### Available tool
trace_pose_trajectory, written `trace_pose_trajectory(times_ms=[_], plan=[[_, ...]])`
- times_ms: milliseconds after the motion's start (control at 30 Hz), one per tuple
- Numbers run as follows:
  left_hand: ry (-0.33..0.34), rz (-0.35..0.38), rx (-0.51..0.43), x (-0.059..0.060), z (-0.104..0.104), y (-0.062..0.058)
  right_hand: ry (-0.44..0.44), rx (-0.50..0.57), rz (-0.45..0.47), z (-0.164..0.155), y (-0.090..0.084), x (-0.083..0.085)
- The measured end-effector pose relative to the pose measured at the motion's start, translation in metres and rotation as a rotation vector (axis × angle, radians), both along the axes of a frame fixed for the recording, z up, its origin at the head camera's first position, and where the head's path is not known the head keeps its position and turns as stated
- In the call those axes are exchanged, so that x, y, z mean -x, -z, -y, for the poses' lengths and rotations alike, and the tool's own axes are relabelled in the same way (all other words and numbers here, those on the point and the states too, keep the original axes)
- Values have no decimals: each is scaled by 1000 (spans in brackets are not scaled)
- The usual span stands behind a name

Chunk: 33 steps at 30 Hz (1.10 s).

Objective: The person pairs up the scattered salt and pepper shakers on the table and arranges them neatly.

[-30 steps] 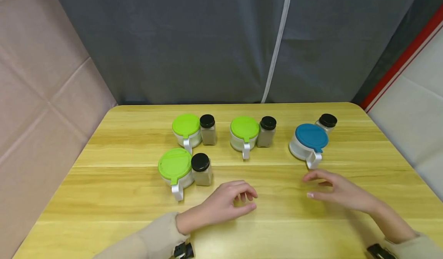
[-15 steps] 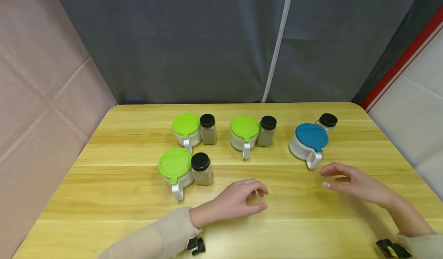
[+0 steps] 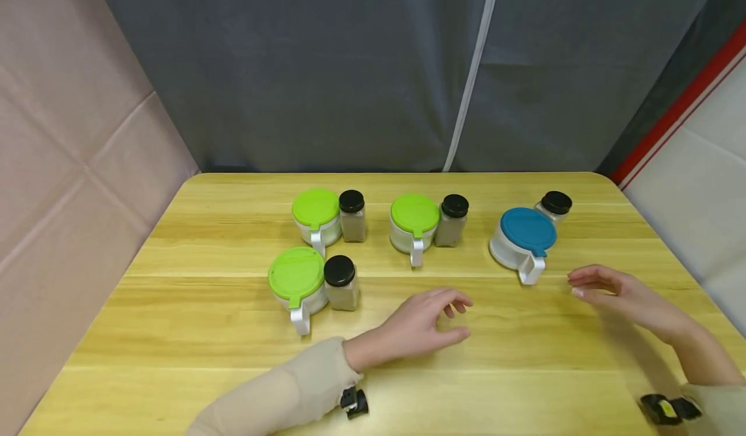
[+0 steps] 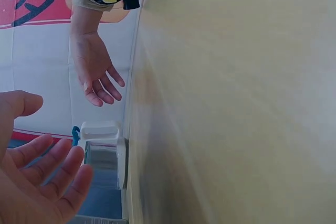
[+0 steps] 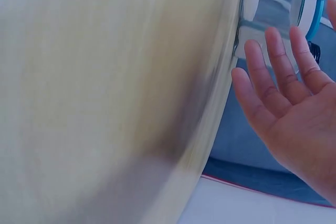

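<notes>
Both hands hover over the wooden table (image 3: 175, 332) and hold nothing. My left hand (image 3: 460, 319) is in the middle of the table with loosely bent fingers, in front of the middle green-lidded jar (image 3: 412, 223). My right hand (image 3: 578, 285) is open just right of the white handle of the blue-lidded jar (image 3: 524, 236), not touching it. In the right wrist view the straight fingers (image 5: 278, 72) lie beside the blue-lidded jar (image 5: 278, 9). The left wrist view shows my left hand (image 4: 42, 177), the right hand (image 4: 97, 77) and the jar's handle (image 4: 100, 132).
Two more green-lidded jars (image 3: 315, 216) (image 3: 296, 280) stand at the left. A small black-capped spice bottle stands beside each jar (image 3: 352, 214) (image 3: 340, 282) (image 3: 451, 219) (image 3: 553, 204). A grey curtain (image 3: 350, 67) hangs behind the table.
Both hands have moved to the right over the table. The right hand went from in front of the blue-lidded jar's handle to its right side. The jars and bottles stayed put.
</notes>
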State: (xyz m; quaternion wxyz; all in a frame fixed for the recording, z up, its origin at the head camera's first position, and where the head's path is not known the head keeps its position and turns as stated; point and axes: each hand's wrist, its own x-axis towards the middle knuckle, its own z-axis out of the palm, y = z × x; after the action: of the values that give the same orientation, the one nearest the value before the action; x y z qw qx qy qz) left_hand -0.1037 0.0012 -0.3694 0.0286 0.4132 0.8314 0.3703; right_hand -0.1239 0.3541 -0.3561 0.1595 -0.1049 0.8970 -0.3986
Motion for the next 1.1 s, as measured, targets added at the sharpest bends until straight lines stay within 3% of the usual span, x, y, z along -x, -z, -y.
trace_pose_trajectory(times_ms=[667,1100], plan=[[-194,103,-68,28,-28,6,81,33,-29,-22,8,16],[-242,144,-89,38,-46,10,117,51,-34,-21,6,32]])
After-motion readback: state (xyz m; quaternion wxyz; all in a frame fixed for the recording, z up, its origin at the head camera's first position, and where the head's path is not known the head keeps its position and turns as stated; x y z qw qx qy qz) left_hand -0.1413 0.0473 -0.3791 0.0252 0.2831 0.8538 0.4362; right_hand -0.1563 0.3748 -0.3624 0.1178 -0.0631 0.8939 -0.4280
